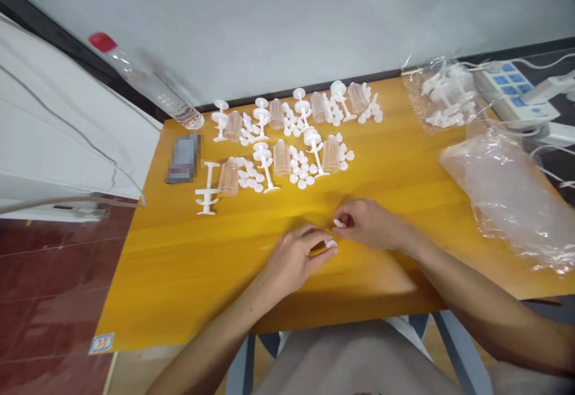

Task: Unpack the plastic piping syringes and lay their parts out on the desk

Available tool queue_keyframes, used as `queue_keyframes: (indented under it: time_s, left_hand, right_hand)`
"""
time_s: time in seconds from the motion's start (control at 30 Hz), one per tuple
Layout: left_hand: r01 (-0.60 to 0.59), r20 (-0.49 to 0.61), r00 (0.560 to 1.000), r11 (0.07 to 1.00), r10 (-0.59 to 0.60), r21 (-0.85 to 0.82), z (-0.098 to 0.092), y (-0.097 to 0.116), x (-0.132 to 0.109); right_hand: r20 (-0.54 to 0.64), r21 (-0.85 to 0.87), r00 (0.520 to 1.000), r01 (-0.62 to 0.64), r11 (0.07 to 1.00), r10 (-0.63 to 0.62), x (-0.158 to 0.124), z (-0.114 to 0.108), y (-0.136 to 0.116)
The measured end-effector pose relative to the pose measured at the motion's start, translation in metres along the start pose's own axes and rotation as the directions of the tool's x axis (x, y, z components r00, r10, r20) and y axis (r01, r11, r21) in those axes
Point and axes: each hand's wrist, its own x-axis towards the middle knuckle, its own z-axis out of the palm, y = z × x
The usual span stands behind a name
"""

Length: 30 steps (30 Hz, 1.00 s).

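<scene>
Between the thumb and index finger of my left hand [300, 255] is a small white plastic piece [331, 244]. My right hand [366, 222] pinches another small white plastic piece [339, 223], close to the left one but apart from it. Both hands are low over the near middle of the table. Beyond them stand two rows of parts: white plungers [265, 167] with round discs, clear ribbed barrels [281, 158] and little heaps of white round caps [302, 170]. The exact shape of the held pieces is partly hidden by my fingers.
The wooden table [179, 287] meets a wall at the back. A bottle with a red cap [153, 86] leans at the back left, near a blurred phone-like object [183, 159]. To the right are a bag of white parts [449, 95], a large plastic bag [516, 197] and a power strip [516, 92].
</scene>
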Motion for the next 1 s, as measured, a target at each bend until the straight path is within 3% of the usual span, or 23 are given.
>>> queue_keyframes:
  time_s: [0.07,0.13,0.27,0.33,0.4,0.5,0.63,0.8,0.9,1.0]
  left_hand:
    - [0.026,-0.002,1.0,0.997,-0.026,-0.072,-0.008,-0.002,0.004]
    - [0.009,-0.003,1.0,0.998,-0.009,-0.067,-0.015,0.0,0.018]
    - [-0.17,-0.119,0.973,0.959,0.2,0.225,-0.023,0.013,0.08]
    - [-0.224,-0.112,0.947,0.867,0.302,0.445,-0.021,0.022,0.118]
    - [-0.266,-0.034,0.931,0.741,0.362,0.616,-0.015,0.03,0.15]
    - [-0.327,0.08,0.909,0.581,0.409,0.745,-0.001,0.035,0.177]
    - [-0.317,0.069,0.895,0.518,0.441,0.794,0.009,0.028,0.186]
    - [-0.221,-0.022,0.918,0.556,0.395,0.801,-0.007,0.025,0.182]
    - [-0.165,-0.12,0.921,0.649,0.371,0.743,-0.02,0.028,0.163]
    - [-0.186,-0.166,0.909,0.727,0.383,0.661,-0.022,0.027,0.128]
  right_hand:
    - [-0.05,0.02,0.999,0.014,1.0,-0.013,0.0,-0.001,0.008]
    - [-0.192,0.078,0.981,0.008,0.997,0.007,0.001,-0.008,0.024]
    - [-0.467,0.133,0.876,-0.065,0.989,0.12,0.014,-0.03,0.064]
    - [-0.534,0.105,0.833,-0.108,0.989,0.147,0.022,-0.041,0.08]
    - [-0.569,0.067,0.81,-0.13,0.989,0.145,0.027,-0.048,0.092]
    - [-0.581,0.05,0.801,-0.143,0.988,0.145,0.027,-0.053,0.102]
    - [-0.586,0.138,0.792,-0.114,0.984,0.174,0.026,-0.056,0.105]
    - [-0.583,0.225,0.795,-0.04,0.973,0.167,0.052,-0.066,0.107]
    - [-0.581,0.238,0.795,-0.041,0.97,0.176,0.076,-0.072,0.106]
    - [-0.537,0.237,0.827,-0.04,0.971,0.165,0.094,-0.076,0.106]
